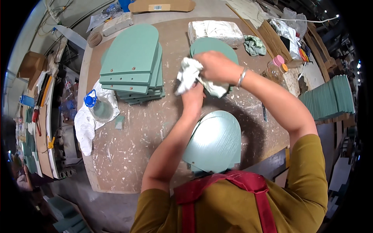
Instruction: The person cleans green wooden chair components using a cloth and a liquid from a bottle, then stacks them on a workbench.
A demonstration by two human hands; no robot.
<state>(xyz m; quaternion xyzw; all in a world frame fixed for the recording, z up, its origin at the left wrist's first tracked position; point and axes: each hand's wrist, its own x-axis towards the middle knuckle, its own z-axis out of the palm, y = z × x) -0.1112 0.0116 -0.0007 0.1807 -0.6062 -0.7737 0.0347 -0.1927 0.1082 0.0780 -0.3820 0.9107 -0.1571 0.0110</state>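
Both hands gripped a crumpled white rag [191, 75] above the table [128, 155]; right hand [213, 66] fingers clamped on it, left hand [193, 98] fingers closed beneath; one green arched panel [215, 141] lay nearest, a stack [134, 66] apparently awaited wiping.

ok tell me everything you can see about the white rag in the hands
The white rag is a crumpled, soft cloth, bunched and wrinkled, with faint grey smudges. Both hands hold it above the worktable: the right hand grips its upper part, the left hand meets it from below. One loose end hangs left, another trails right under the right wrist. It hides part of a green arched panel behind.
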